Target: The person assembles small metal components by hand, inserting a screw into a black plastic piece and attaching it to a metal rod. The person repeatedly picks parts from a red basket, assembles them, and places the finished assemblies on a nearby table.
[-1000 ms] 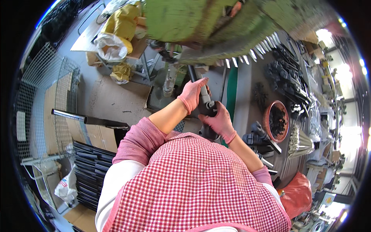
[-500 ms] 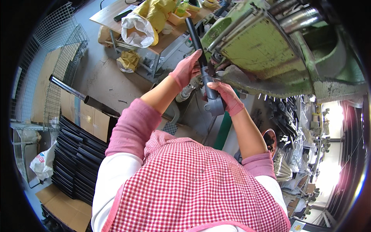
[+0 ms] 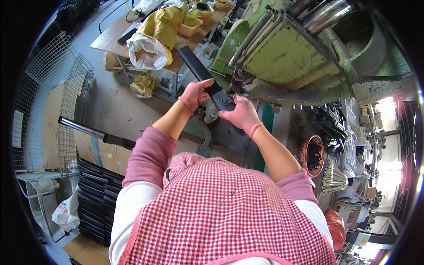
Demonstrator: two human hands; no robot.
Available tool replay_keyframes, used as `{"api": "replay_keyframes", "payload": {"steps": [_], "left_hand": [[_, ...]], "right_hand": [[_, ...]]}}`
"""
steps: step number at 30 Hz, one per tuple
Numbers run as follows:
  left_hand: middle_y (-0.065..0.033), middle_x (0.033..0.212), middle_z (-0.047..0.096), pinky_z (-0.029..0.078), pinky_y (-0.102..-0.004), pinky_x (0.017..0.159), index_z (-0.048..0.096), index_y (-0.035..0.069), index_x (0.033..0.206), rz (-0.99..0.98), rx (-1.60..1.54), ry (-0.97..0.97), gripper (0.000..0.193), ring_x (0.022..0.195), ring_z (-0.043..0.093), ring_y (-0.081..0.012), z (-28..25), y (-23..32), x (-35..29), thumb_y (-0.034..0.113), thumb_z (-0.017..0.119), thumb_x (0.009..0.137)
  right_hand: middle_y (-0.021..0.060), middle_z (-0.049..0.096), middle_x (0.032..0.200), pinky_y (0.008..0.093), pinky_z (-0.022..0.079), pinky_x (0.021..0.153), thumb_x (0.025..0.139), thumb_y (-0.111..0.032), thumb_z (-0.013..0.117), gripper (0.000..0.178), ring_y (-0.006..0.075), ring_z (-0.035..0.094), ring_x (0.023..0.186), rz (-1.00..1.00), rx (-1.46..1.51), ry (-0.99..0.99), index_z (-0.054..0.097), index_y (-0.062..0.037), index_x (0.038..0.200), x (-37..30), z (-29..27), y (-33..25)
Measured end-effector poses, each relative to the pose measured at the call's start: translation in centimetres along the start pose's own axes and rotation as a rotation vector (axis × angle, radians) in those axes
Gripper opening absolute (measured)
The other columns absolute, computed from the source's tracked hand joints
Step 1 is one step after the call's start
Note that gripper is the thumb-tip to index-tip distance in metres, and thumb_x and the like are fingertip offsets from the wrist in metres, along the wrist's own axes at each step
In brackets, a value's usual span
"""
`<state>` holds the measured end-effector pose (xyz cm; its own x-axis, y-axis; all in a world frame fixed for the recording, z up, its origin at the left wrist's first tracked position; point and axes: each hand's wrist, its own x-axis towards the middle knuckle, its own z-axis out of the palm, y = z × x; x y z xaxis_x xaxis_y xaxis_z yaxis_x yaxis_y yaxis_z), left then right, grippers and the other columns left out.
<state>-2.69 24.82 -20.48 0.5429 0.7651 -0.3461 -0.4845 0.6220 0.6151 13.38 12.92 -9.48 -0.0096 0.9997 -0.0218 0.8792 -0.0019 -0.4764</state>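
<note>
A: What is the person in the checked red apron (image 3: 221, 212) holding?

B: A long flat black bar (image 3: 204, 78), with both gloved hands. The left hand (image 3: 194, 94) is wrapping around the bar's middle, fingers curled closed on it. The right hand (image 3: 241, 113) is closing over the near end, where a round fitting is showing; its fingers are pressing down on that end.

A: And where is the bar sitting?

B: It is slanting from far left to near right, its near end just beside the underside of the big green press (image 3: 291, 57). Whether it is actually touching the die I cannot tell; the right hand is covering that spot.

A: How far along does the work look?

B: I would judge the piece is being presented to the machine, not yet seated. A stack of similar black bars (image 3: 95, 198) is lying near left on the floor, seemingly waiting or finished, I cannot say which. A workbench (image 3: 115, 37) with yellow and white bags is standing far left, and a round basket of dark parts (image 3: 312, 155) at right.
</note>
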Motion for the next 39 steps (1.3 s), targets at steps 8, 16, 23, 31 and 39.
{"api": "replay_keyframes", "payload": {"steps": [8, 16, 23, 31, 39], "left_hand": [[-0.0038, 0.094, 0.067, 0.048, -0.0191, 0.060, 0.063, 0.002, 0.106, 0.000, 0.107, 0.010, 0.022, 0.072, 0.062, -0.0084, -1.5, -0.8, 2.9, 0.022, 0.061, 0.096], [0.0047, 0.090, 0.066, 0.033, -0.0192, 0.050, 0.064, 0.014, 0.104, 0.052, 0.311, 0.056, 0.024, 0.058, 0.046, -0.0044, -3.0, -0.7, 1.4, 0.028, 0.045, 0.102], [0.0020, 0.073, 0.055, 0.045, -0.0245, 0.054, 0.059, 0.014, 0.087, -0.015, 0.163, 0.080, 0.020, 0.061, 0.053, -0.0111, -2.4, 0.7, 1.9, 0.023, 0.046, 0.099], [-0.0010, 0.105, 0.067, 0.053, -0.0271, 0.078, 0.063, 0.010, 0.111, 0.062, 0.215, -0.222, 0.027, 0.092, 0.064, -0.0170, -4.5, 3.7, 3.7, 0.033, 0.057, 0.098], [-0.0114, 0.102, 0.069, 0.051, -0.0428, 0.089, 0.069, 0.007, 0.104, -0.256, 0.288, 0.054, 0.028, 0.097, 0.065, -0.0267, -14.3, -8.7, -10.5, 0.029, 0.055, 0.095]], "right_hand": [[0.0209, 0.070, 0.095, 0.0403, 0.052, 0.085, 0.065, -0.037, 0.081, 0.051, 0.0338, 0.068, 0.093, 0.094, 0.096, -0.026, 0.068, -0.0007, 0.098, -0.5, 0.4, 0.5], [0.0237, 0.068, 0.104, 0.0405, 0.051, 0.092, 0.062, -0.041, 0.080, 0.059, 0.0358, 0.066, 0.100, -0.010, 0.062, 0.079, 0.068, 0.0018, 0.101, -0.6, 1.5, 2.0], [0.0286, 0.068, 0.098, 0.0382, 0.053, 0.089, 0.066, -0.042, 0.078, 0.081, 0.0355, 0.069, 0.095, 0.157, 0.182, -0.059, 0.053, 0.0146, 0.118, -1.2, 0.3, 0.9], [0.0134, 0.066, 0.099, 0.0350, 0.053, 0.074, 0.066, -0.023, 0.091, 0.068, 0.0199, 0.063, 0.090, 0.421, 0.836, -0.074, 0.052, 0.0054, 0.114, -7.7, -1.3, 7.9], [0.0082, 0.063, 0.089, 0.0325, 0.052, 0.066, 0.074, -0.018, 0.079, 0.072, 0.0144, 0.060, 0.075, 0.707, 0.938, 0.472, 0.045, 0.0053, 0.134, -17.7, -9.5, 28.0]]}}
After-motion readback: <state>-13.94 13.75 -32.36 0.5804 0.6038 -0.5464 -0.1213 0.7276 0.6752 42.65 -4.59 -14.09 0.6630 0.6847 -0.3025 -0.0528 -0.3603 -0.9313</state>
